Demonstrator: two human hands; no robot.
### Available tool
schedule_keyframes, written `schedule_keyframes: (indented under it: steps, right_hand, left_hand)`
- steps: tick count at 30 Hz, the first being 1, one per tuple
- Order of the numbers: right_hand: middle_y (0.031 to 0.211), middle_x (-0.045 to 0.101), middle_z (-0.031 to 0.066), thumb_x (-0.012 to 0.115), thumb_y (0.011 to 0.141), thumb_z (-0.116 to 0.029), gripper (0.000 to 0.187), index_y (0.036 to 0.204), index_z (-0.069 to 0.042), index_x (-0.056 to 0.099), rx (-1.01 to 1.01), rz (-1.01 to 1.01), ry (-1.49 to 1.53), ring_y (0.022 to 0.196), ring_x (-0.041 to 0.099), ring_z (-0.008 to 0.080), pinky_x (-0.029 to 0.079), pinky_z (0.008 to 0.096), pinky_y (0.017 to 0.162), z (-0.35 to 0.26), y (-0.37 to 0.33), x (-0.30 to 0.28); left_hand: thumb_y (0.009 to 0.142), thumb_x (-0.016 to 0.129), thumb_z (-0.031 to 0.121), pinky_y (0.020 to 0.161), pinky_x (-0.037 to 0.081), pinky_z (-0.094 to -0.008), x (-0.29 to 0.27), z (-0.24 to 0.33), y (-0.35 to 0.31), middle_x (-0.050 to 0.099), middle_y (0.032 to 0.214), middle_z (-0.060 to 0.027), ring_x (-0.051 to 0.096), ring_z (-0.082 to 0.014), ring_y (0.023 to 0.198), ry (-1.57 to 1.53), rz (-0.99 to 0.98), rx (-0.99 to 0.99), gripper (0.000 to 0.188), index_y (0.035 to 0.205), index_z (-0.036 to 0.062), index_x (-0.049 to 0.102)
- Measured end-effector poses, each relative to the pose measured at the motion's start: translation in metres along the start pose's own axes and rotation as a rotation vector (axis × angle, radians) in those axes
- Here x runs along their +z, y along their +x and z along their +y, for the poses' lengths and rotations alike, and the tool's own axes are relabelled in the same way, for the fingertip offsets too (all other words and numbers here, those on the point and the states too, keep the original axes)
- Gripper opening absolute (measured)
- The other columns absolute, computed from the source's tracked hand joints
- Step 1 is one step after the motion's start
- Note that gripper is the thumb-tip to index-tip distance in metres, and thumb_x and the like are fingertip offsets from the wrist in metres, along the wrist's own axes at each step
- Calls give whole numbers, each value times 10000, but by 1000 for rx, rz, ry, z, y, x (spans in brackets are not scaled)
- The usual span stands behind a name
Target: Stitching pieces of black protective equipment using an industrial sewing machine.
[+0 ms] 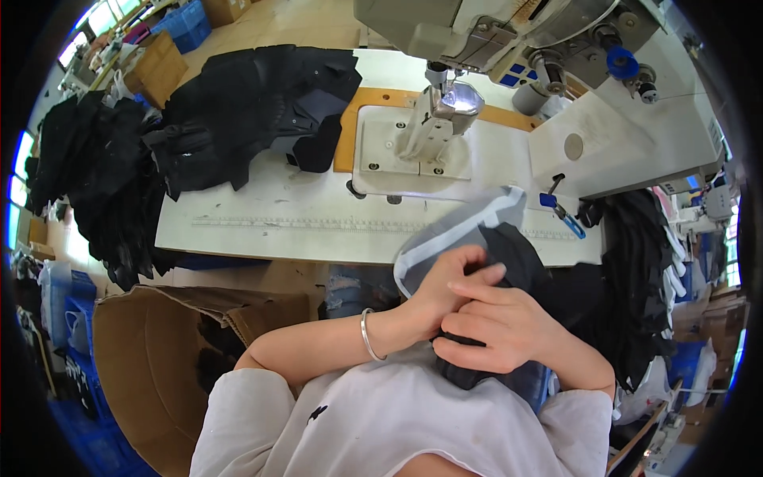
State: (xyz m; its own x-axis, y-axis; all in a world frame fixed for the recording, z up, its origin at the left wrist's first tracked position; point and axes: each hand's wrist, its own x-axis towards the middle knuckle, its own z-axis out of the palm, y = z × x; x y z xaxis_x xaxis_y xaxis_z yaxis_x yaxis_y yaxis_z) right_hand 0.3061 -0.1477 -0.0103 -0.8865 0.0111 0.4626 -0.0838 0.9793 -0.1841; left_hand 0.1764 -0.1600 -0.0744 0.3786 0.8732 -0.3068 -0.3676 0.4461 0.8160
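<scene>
A black fabric piece (513, 253) with a grey, white-edged panel (457, 230) lies over the table's front edge and hangs toward my lap. My left hand (447, 288), a silver bangle at its wrist, is at the panel's near side with its fingers bent. Crossing in front of it, my right hand (501, 327) has its fingers curled, and black fabric shows between them. The two hands touch and overlap, so the left fingertips are partly hidden. Beyond them stands a sewing machine (437, 127) with its lamp lit over the post.
Black cut pieces are piled on the white table (302, 230) at the left, beside a hanging black stack (103, 175). Blue-handled thread snips (568, 219) lie at the right. An open cardboard box (151, 358) stands by my left arm; more black fabric (636, 278) hangs at the right.
</scene>
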Motion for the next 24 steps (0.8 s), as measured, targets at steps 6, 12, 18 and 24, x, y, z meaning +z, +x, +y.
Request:
schedule_keyframes:
  steps: [6,12,18,24]
  right_hand:
    - [1078,591,110,760,600,-204,552,1115,-64,617,477,130,-548,1060,542,336,468,404,894,15,5,-34]
    - [1032,629,145,730,761,-285,616,1267,-16,505,1096,72,-225,977,579,301,457,368,862,31,-2,-75]
    - [804,622,48,670,781,-115,282,1035,3,644,1259,68,243,782,545,115,431,268,749,34,3,-88]
    - [686,505,-22,714,759,-64,204,793,-21,517,1268,151,342,686,449,43,364,212,624,52,8,-83]
  left_hand:
    - [960,540,122,645,387,-255,8,5,4,498,807,29,437,-47,764,-235,292,619,128,915,34,459]
    - [907,571,53,540,388,-322,25,2,9,454,691,-149,459,-289,581,356,524,989,123,884,22,454]
    - [861,598,-3,505,413,-381,28,4,16,474,676,-192,513,-400,615,410,407,1041,145,936,20,476]
    - [898,577,70,543,430,-391,25,12,16,526,756,-196,534,-405,658,405,529,893,153,1007,14,487]
